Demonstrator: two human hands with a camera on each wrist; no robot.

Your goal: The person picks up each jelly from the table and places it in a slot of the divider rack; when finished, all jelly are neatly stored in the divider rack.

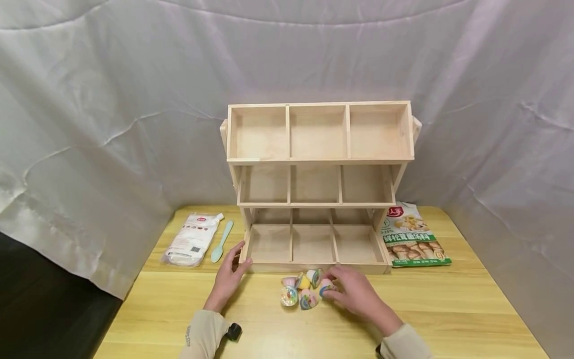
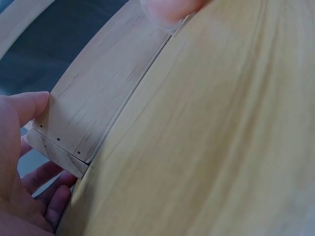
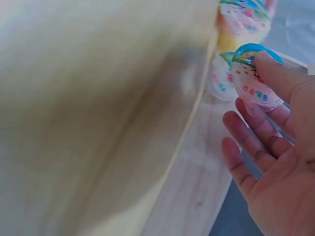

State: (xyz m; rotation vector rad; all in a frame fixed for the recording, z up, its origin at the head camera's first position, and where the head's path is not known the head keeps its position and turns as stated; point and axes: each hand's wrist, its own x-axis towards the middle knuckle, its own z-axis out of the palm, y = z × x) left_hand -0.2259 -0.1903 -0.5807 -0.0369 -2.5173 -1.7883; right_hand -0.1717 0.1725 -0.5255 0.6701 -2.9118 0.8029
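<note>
My right hand [image 1: 354,291] pinches a small jelly cup [image 1: 327,286] between thumb and fingers, close to the front of the wooden rack [image 1: 317,268]. In the right wrist view the held cup [image 3: 256,78] has a printed lid with a blue rim. Several other jelly cups lie grouped left of that hand, among them a clear one [image 1: 289,296], a yellow one [image 1: 304,282] and a pink one [image 1: 308,299]. My left hand [image 1: 227,279] grips the rack's lower left front corner; in the left wrist view its thumb lies on the wooden panel [image 2: 98,78].
The rack has three tiers of three compartments each. Left of it lie a white pouch [image 1: 192,239] and a pale green spoon [image 1: 221,243]. A green and white food bag [image 1: 417,239] lies at its right. Grey cloth [image 1: 314,55] hangs behind the table [image 1: 448,309].
</note>
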